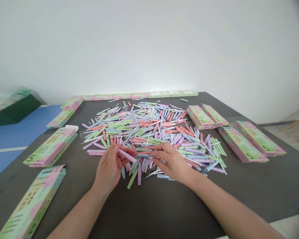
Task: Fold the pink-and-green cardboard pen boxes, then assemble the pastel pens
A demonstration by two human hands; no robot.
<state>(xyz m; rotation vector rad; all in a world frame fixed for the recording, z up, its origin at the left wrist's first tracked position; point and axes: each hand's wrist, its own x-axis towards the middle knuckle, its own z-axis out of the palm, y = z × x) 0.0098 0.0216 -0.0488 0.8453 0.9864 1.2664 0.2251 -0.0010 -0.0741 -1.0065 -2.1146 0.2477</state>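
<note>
Around heaped pen parts (pixel 139 124), cartons (pixel 243 144), contents hidden, left hand (pixel 110 166) pinching lilac barrel (pixel 127 156), right hand (pixel 171 163), grip unclear

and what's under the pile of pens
The pile of pens rests on the dark table, whose surface shows around the pile. Whatever lies beneath the middle is covered by the pens and cannot be seen.

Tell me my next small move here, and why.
Perhaps pick up a white pen refill near your right hand and bring it to the lilac pen barrel: your left hand holds that barrel, and the refill lies loose. Whether your right hand grips anything is unclear.
</note>
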